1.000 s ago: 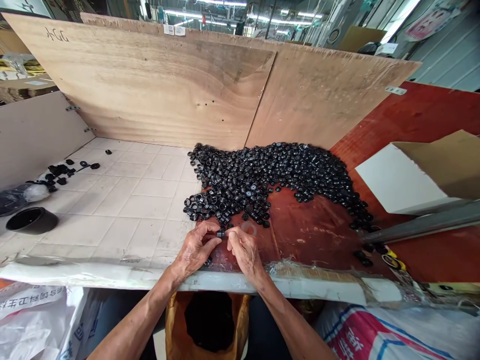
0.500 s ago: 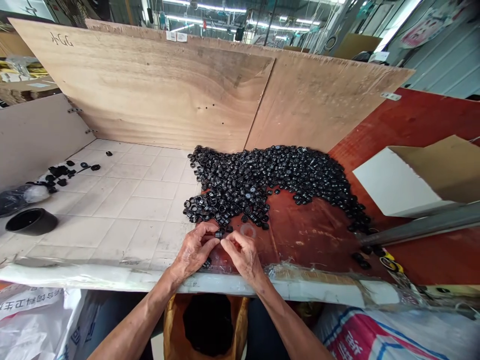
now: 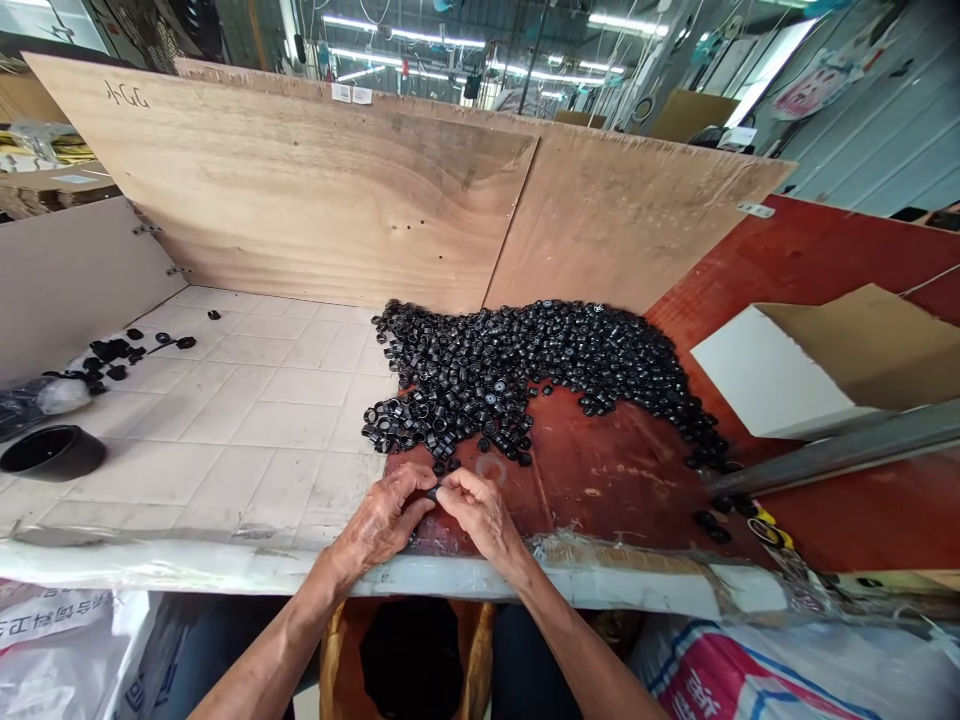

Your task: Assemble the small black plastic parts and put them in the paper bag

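A small black plastic ring-shaped part (image 3: 433,491) is pinched between the fingertips of the left hand (image 3: 381,520) and the right hand (image 3: 478,515), both closed on it, fingertips meeting at the near edge of the worktop (image 3: 285,420). The part is held just above the reddish-brown board surface (image 3: 615,470), close to the front lip wrapped in clear plastic film (image 3: 187,560).

Just beyond the hands a large heap of small black plastic rings (image 3: 525,360) is spread across the seam between the white tiled surface and the red board, its near edge just beside the fingers. The heap is backed by upright plywood panels (image 3: 300,190).

At far left a round black plastic bowl (image 3: 51,452) is seen, with a few scattered black pieces (image 3: 112,352) behind it. At right a white and brown cardboard box (image 3: 817,360) is lying open, with a grey metal bar (image 3: 840,452) in front of it. Below the worktop edge an orange-brown sack with a dark opening (image 3: 409,655) is sitting between the forearms.
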The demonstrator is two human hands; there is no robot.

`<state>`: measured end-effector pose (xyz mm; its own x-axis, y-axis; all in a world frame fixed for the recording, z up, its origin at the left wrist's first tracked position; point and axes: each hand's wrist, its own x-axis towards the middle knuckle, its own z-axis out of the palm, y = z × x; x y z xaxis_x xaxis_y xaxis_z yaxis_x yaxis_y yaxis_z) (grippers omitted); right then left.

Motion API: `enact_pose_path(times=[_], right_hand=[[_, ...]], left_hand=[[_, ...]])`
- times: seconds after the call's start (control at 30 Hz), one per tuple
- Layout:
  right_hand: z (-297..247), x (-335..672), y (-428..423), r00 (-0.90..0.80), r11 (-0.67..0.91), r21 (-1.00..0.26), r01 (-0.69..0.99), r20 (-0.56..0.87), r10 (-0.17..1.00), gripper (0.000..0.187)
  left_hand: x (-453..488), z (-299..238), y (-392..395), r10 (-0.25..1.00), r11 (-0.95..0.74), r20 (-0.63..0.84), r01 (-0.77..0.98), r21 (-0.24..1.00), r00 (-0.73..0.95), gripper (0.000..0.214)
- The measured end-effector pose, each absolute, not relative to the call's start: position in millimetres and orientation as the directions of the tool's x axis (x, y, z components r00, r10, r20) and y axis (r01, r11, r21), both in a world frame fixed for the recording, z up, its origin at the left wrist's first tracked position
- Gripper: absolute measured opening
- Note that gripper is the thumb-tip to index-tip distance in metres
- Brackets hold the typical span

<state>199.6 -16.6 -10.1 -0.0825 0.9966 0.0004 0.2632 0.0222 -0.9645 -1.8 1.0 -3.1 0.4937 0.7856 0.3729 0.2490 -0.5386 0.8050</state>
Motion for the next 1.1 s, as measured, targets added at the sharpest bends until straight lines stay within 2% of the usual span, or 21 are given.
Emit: enact_pose_path(times=[0.07, 0.1, 0.13, 0.2, 0.27, 0.33, 0.4, 0.5, 0.57, 0.7, 0.83, 0.97, 1.1], right_hand=[[-14, 199, -16, -0.016, 0.057, -0.946, 0.319, 0.055, 0.998, 0.037], [-17, 199, -15, 0.016, 0.100, -0.928, 0.360, 0.113, 0.993, 0.037], [-21, 198, -13, 0.031, 0.155, -0.898, 0.411, 0.184, 0.982, 0.031], [-29, 197, -9, -0.011, 0.274, -0.807, 0.523, 0.315, 0.949, 0.016], [-36, 195, -3, -0.085, 0.359, -0.710, 0.606, 0.390, 0.917, 0.022], [-41, 193, 2, -0.130, 0.393, -0.637, 0.663, 0.419, 0.898, 0.024], [-42, 191, 6, -0.150, 0.394, -0.586, 0.708, 0.421, 0.895, 0.019], [-41, 187, 6, -0.148, 0.375, -0.530, 0.761, 0.421, 0.895, 0.013], [-40, 185, 4, -0.146, 0.376, -0.510, 0.774, 0.434, 0.889, 0.011], [-40, 187, 0, -0.159, 0.437, -0.537, 0.721, 0.485, 0.860, 0.011], [-37, 192, 0, -0.106, 0.469, -0.671, 0.575, 0.507, 0.855, 0.014], [-27, 196, 0, -0.087, 0.473, -0.792, 0.387, 0.479, 0.873, 0.019], [-18, 196, -3, -0.123, 0.453, -0.837, 0.308, 0.437, 0.891, 0.026]], left_hand=[[-1, 4, -3, 0.777, -0.511, 0.308, 0.265, 0.818, 0.549, 0.011], [0, 6, -4, 0.784, -0.481, 0.261, 0.287, 0.828, 0.563, 0.004], [2, 7, -4, 0.810, -0.437, 0.214, 0.320, 0.841, 0.546, 0.005], [5, 4, 0, 0.909, -0.322, 0.160, 0.402, 0.857, 0.386, 0.017], [6, -3, 10, 0.973, -0.231, 0.189, 0.497, 0.837, 0.133, 0.010], [5, -10, 23, 0.957, -0.234, 0.289, 0.613, 0.755, 0.009, 0.020], [4, -15, 35, 0.936, -0.287, 0.345, 0.708, 0.645, 0.066, 0.028], [6, -19, 45, 0.930, -0.328, 0.326, 0.785, 0.525, 0.170, 0.021], [10, -20, 46, 0.929, -0.326, 0.326, 0.805, 0.496, 0.176, 0.014], [17, -19, 39, 0.902, -0.376, 0.392, 0.775, 0.507, 0.181, 0.011], [11, -15, 27, 0.866, -0.455, 0.449, 0.720, 0.525, 0.220, 0.009], [1, -11, 16, 0.849, -0.510, 0.436, 0.681, 0.526, 0.299, 0.015], [-2, -14, 14, 0.825, -0.563, 0.397, 0.649, 0.511, 0.403, 0.014]])
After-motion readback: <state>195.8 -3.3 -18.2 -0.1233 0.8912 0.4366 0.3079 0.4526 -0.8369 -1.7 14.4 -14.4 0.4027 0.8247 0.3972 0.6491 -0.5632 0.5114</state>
